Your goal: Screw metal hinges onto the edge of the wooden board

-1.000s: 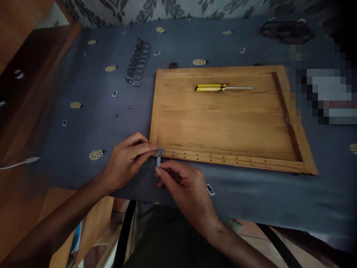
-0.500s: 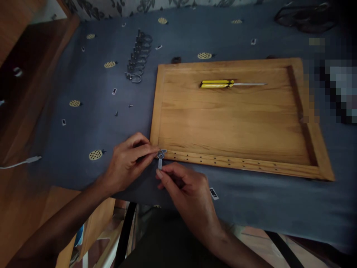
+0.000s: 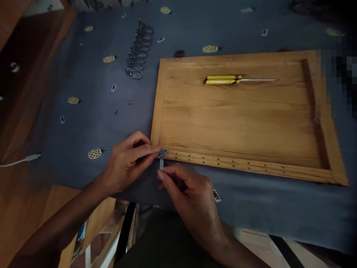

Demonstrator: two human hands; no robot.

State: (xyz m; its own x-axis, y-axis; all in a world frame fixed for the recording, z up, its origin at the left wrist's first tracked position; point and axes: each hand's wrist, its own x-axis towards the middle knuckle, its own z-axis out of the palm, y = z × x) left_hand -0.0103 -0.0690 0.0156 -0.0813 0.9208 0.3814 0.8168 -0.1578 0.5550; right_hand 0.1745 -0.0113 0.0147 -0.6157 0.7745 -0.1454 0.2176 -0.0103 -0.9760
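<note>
On my feed, a table fills most of the view, covered by a slate-blue cloth [image 3: 83, 137] printed with small yellow pineapples. Dark brown wooden furniture [image 3: 25, 85] stands along its left side. I can make out a strip of leaf-patterned fabric [image 3: 95, 3] at the top edge and pale floor [image 3: 259, 242] beneath the near edge. The light is dim and soft, darkening toward the corners.

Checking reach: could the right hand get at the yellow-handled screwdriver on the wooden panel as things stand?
Probably yes, once freed: the right hand pinches the metal fitting at the near edge of the wooden panel; the screwdriver lies uncovered farther up it, nothing between them.
</note>
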